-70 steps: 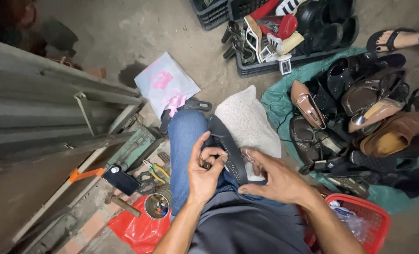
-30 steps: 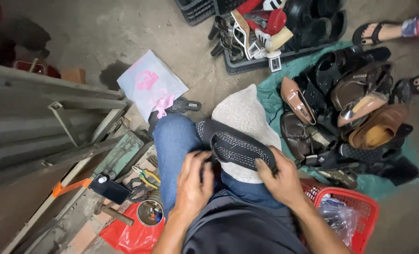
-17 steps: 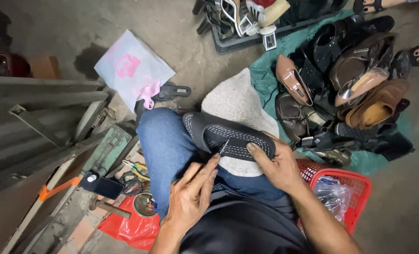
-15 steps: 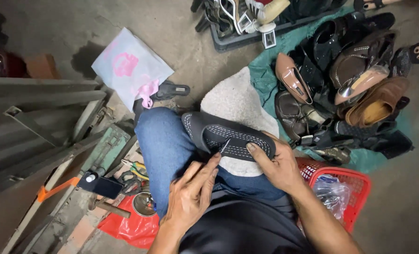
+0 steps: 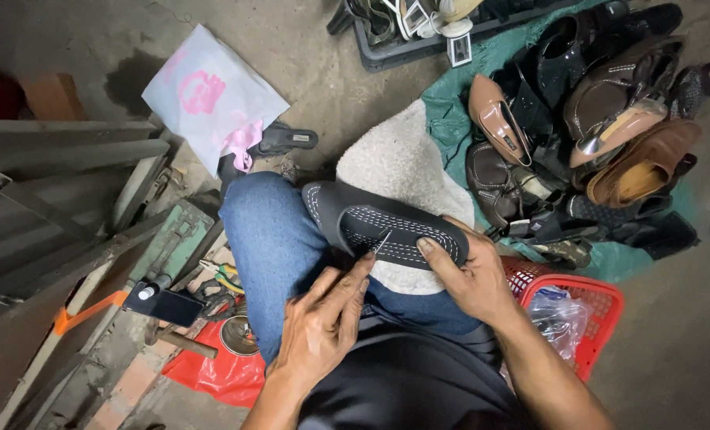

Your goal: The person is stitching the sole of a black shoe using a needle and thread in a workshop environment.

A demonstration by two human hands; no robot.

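The right hand (image 5: 473, 275) clamps the black stitched sole (image 5: 387, 227) on the knee; beside this sole, the left hand (image 5: 323, 326) pinches what seems a thin needle (image 5: 381, 241).

- My forearms are bare, no sleeves reaching them.
- Blue denim jeans (image 5: 271, 239) cover my legs.
- A dark, almost black shirt (image 5: 406, 382) covers my middle.

Matt black rubbery sole (image 5: 387, 227) with white stitching, resting on fuzzy cream cloth (image 5: 399, 167); denim jeans (image 5: 271, 239) beneath, glossy tan shoe (image 5: 494, 119) nearby, rough concrete floor (image 5: 315, 64), red plastic basket (image 5: 594, 306)
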